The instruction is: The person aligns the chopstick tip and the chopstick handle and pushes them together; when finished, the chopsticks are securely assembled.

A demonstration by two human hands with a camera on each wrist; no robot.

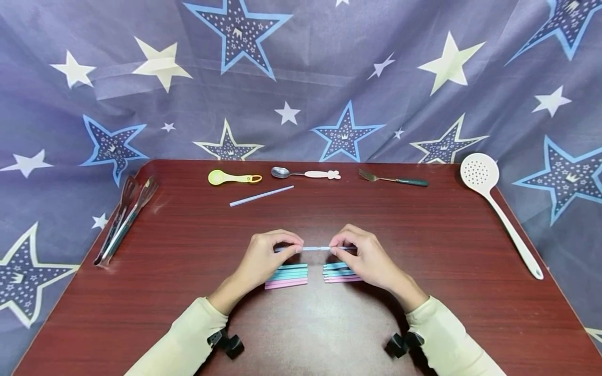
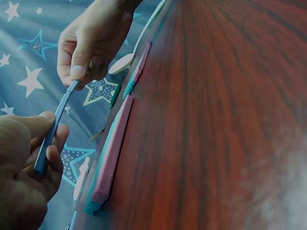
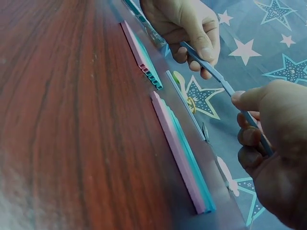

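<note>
While pinched at both ends, blue straw (image 1: 316,248) stretched level between left hand (image 1: 263,261) and right hand (image 1: 369,258), just above the dark red surface (image 1: 423,250) near its middle. Left hand's thumb and curled fingers (image 2: 45,143) closed round one end; right hand's thumb and forefinger (image 3: 247,103) nipping the other end, remaining fingers curled beneath. From the left wrist view, straw (image 2: 55,127) running slightly bowed from one grip up to the other.

Directly below the hands, flat on the surface, two short rows of cut straw pieces: left stack (image 1: 287,275) and right stack (image 1: 339,273), teal pieces toward the far side, pink pieces toward the near side, a narrow gap between the two rows. From the right wrist view, same rows lying end to end, pink edge nearest (image 3: 180,151).

Farther back, a long pale straw (image 1: 261,196) lying loose and slanted. Along the far edge, left to right: yellow spoon (image 1: 232,178), metal spoon with white handle (image 1: 305,173), fork with green handle (image 1: 394,179). White slotted ladle (image 1: 498,209) slanting down the right side. Metal tongs (image 1: 123,219) along the left edge. Star-patterned cloth (image 1: 329,78) hanging behind and around the surface.
</note>
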